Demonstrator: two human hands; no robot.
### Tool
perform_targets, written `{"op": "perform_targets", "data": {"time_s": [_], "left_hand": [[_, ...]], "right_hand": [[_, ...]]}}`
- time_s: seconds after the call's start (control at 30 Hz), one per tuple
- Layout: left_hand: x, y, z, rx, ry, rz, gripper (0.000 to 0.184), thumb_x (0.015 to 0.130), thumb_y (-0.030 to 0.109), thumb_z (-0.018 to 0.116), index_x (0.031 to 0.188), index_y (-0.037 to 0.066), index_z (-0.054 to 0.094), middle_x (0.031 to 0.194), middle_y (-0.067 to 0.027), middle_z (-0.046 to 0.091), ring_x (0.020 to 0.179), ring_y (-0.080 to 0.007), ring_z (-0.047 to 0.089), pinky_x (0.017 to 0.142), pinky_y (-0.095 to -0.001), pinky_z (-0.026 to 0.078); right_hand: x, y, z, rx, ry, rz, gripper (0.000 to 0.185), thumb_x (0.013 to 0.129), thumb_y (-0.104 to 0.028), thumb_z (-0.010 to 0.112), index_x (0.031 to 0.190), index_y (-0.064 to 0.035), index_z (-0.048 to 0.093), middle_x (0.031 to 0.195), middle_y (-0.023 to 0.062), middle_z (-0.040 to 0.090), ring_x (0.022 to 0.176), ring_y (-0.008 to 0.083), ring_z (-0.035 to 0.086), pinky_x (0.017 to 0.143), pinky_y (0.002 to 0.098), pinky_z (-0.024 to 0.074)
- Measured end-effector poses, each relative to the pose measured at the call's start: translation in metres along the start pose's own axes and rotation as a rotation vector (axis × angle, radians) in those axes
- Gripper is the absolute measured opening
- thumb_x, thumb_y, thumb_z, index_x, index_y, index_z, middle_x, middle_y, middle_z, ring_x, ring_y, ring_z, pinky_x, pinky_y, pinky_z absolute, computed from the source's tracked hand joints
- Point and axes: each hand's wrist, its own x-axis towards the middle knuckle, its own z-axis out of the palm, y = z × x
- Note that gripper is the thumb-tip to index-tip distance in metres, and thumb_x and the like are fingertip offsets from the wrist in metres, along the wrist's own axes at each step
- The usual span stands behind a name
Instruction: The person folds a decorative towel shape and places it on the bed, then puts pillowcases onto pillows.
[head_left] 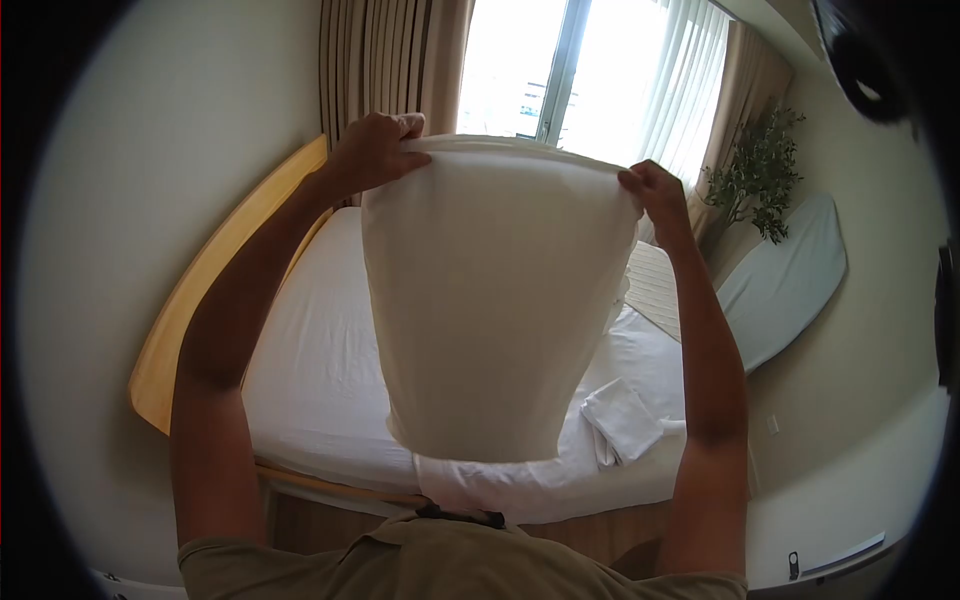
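Observation:
A large off-white cloth (490, 300), like a pillowcase, hangs spread out in front of me above the bed. My left hand (378, 148) pinches its upper left corner. The upper right corner is gripped by my right hand (655, 195). Between the two hands the top edge runs nearly straight, sloping slightly down to the right. Behind the cloth lies the bed with a white sheet (320, 340). To the cloth's lower right, a folded white cloth (622, 422) rests on the bed. The hanging cloth hides the bed's middle.
A wooden headboard (225, 270) stands along the left wall. Curtains (390, 70) frame the bright window (510, 60) ahead. On the right are a leafy plant (755, 170), a pale covered board (790, 285) against the wall, and a quilted cover (652, 290) on the bed.

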Motion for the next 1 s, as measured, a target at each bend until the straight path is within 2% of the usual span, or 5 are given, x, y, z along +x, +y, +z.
{"op": "perform_targets", "data": {"time_s": [0.23, 0.5, 0.57, 0.63, 1.0], "left_hand": [[-0.123, 0.039, -0.030, 0.266, 0.174, 0.340, 0.017, 0.068, 0.016, 0.066, 0.075, 0.008, 0.053, 0.063, -0.0082, 0.052, 0.056, -0.0262, 0.055, 0.049, -0.0376, 0.044], [-0.394, 0.063, 0.220, 0.004, -0.682, 0.193, 0.015, 0.074, 0.010, 0.055, 0.087, 0.009, 0.063, 0.070, -0.0086, 0.063, 0.067, -0.0211, 0.065, 0.063, -0.0329, 0.051], [-0.415, 0.076, 0.259, -0.007, -0.765, 0.176, 0.015, 0.073, 0.011, 0.055, 0.085, 0.009, 0.062, 0.067, -0.0078, 0.064, 0.064, -0.0206, 0.065, 0.060, -0.0323, 0.051], [-0.436, 0.099, 0.275, 0.031, -0.413, 0.389, 0.014, 0.068, 0.015, 0.058, 0.079, 0.010, 0.064, 0.059, -0.0050, 0.060, 0.054, -0.0177, 0.062, 0.050, -0.0307, 0.048], [-0.391, 0.106, 0.234, -0.022, -0.729, 0.289, 0.011, 0.076, 0.020, 0.057, 0.074, 0.010, 0.056, 0.063, -0.0077, 0.061, 0.058, -0.0210, 0.060, 0.064, -0.0336, 0.042]], "right_hand": [[-0.091, -0.018, -0.019, 0.294, -0.235, -0.042, 0.014, 0.081, -0.010, 0.066, 0.085, -0.0002, 0.056, 0.085, 0.0036, 0.053, 0.074, 0.0084, 0.052, 0.063, 0.0242, 0.0448], [-0.320, 0.136, 0.066, -0.554, -1.040, 0.233, 0.025, 0.066, -0.034, 0.074, 0.074, -0.0118, 0.069, 0.086, 0.0025, 0.064, 0.089, 0.0174, 0.055, 0.083, 0.0325, 0.0318], [-0.342, 0.140, 0.091, -0.903, -0.983, 0.120, 0.027, 0.065, -0.035, 0.074, 0.082, -0.0145, 0.069, 0.085, 0.0043, 0.061, 0.086, 0.0209, 0.055, 0.080, 0.0346, 0.0349], [-0.354, 0.114, 0.136, -0.390, -0.578, 0.067, 0.037, 0.068, -0.035, 0.073, 0.099, -0.0161, 0.067, 0.086, 0.0054, 0.057, 0.089, 0.0223, 0.054, 0.082, 0.0374, 0.0365], [-0.422, 0.114, 0.242, -0.484, -0.696, -0.269, 0.033, 0.077, -0.026, 0.058, 0.110, -0.0312, 0.060, 0.099, 0.0065, 0.049, 0.096, 0.0217, 0.048, 0.077, 0.0371, 0.0349]]}}
